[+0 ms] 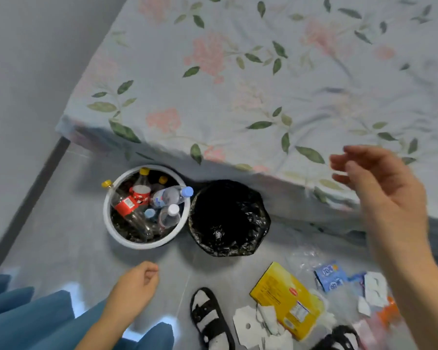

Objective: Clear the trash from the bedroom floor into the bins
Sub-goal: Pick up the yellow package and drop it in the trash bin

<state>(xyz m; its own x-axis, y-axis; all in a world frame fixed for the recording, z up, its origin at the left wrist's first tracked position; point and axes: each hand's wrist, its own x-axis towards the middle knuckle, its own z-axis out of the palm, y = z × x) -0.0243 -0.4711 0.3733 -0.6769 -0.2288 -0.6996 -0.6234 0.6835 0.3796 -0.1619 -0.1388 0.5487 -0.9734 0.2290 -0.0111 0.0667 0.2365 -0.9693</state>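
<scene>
Two bins stand on the grey floor by the bed. The white bin (106,213) holds several plastic bottles (167,197). Beside it on the right, the bin lined with a black bag (261,215) looks dark inside. Trash lies at the lower right: a yellow packet (286,296), a blue wrapper (330,275), white paper scraps (248,324), clear plastic (304,256) and an orange item (390,311). My left hand (134,289) hovers low in front of the white bin, fingers loosely curled, holding nothing. My right hand (379,183) is raised above the trash, fingers apart and empty.
The bed with a floral sheet (238,84) fills the top and right. A grey wall with a dark skirting (28,203) runs along the left. Blue cloth (23,317) lies at the lower left. My feet in black sandals (208,317) stand beside the trash.
</scene>
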